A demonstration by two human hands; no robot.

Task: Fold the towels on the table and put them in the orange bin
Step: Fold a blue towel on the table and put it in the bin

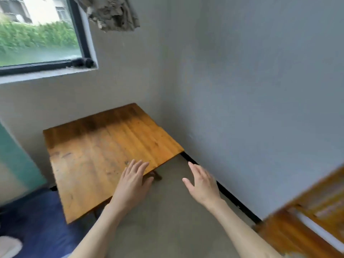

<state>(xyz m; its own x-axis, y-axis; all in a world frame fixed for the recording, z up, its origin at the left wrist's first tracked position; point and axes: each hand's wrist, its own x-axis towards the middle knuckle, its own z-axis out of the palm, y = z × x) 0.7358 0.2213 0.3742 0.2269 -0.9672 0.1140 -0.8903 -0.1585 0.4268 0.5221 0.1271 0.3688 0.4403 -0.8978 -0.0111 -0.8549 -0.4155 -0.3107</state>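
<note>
Left hand [133,180] and right hand [202,183] hovered mid-frame, fingers straight and spread, holding nothing; the wooden table [104,149] showed no towels, no orange bin in view — soft cloth, presumably best pinched at corners

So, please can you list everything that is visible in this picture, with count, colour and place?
table: one, orange-brown wood, in the corner of the room, nothing lying on its top
window: one, dark frame, upper left, green hedge outside
walls: two, grey, meeting behind the table
floor: grey, under both hands
wooden furniture: one piece, orange-brown, lower right, blurred
blue surface: one, dark blue, lower left, too blurred to name
towels and orange bin: none in view
left hand: open, over the table's near edge
right hand: open, over the floor, holding nothing
</note>
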